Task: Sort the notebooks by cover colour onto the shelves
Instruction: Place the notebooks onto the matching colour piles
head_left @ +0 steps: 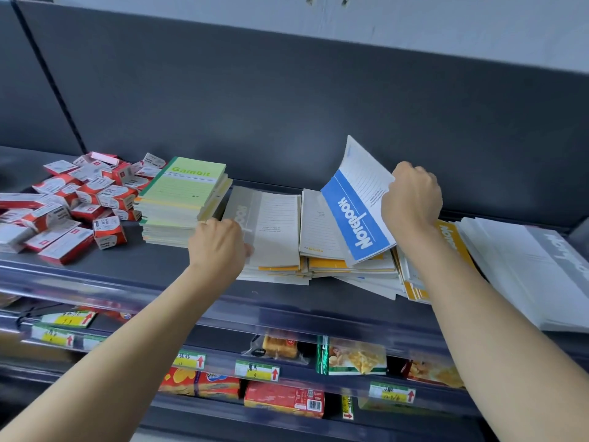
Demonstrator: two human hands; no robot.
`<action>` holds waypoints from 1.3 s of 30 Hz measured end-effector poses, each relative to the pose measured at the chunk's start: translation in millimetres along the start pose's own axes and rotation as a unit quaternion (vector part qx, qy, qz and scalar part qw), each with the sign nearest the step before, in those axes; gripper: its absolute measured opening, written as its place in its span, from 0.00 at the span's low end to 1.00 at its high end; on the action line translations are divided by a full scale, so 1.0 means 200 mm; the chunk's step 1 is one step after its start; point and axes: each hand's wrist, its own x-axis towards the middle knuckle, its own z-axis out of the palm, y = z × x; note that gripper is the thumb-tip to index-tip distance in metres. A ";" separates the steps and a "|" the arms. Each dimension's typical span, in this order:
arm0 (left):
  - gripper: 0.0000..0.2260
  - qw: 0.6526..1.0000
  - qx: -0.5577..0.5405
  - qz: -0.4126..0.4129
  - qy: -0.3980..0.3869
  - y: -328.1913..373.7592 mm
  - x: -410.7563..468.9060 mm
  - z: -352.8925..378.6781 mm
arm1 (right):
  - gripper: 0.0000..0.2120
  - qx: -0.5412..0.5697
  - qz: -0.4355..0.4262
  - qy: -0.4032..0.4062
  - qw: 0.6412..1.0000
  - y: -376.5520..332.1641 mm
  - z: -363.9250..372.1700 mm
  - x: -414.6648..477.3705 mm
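Observation:
My right hand (411, 199) grips the right edge of a blue notebook (357, 212), which is lifted and tilted above a messy pile of yellow and white notebooks (322, 266) on the dark shelf (159, 269). My left hand (218, 244) holds the left edge of a grey notebook (271, 228) lying on top of that pile. A neat stack of green notebooks (181, 199) stands to the left. Another yellow notebook (452, 237) shows under my right wrist, and a slanted stack of grey notebooks (526, 272) lies at the far right.
Several red and white small boxes (63, 212) lie heaped at the shelf's left end. Below, lower shelves hold snack packets (353, 355) and red boxes (283, 400) behind price tags (256, 370). A dark back panel (287, 106) rises behind the notebooks.

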 end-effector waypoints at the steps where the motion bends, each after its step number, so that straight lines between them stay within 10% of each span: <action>1: 0.20 1.000 0.001 -0.004 -0.005 0.00 0.00 0.00 | 0.08 0.013 0.001 0.004 1.000 0.00 -0.01 0.00; 16: 0.09 0.997 0.060 -0.018 0.035 0.06 -0.01 0.01 | 0.08 0.151 0.046 -0.017 0.987 0.02 -0.10 -0.01; 23: 0.23 0.997 -0.039 -0.045 0.041 0.07 -0.01 0.01 | 0.08 0.167 0.039 -0.015 0.985 0.03 -0.09 0.01; 27: 0.10 0.994 -0.094 -0.046 0.020 0.04 -0.02 0.00 | 0.09 0.172 0.036 -0.022 0.984 0.03 -0.10 0.00; 39: 0.16 0.996 0.034 -0.080 0.025 -0.01 -0.06 -0.06 | 0.02 0.200 0.030 -0.043 0.978 0.02 -0.08 0.01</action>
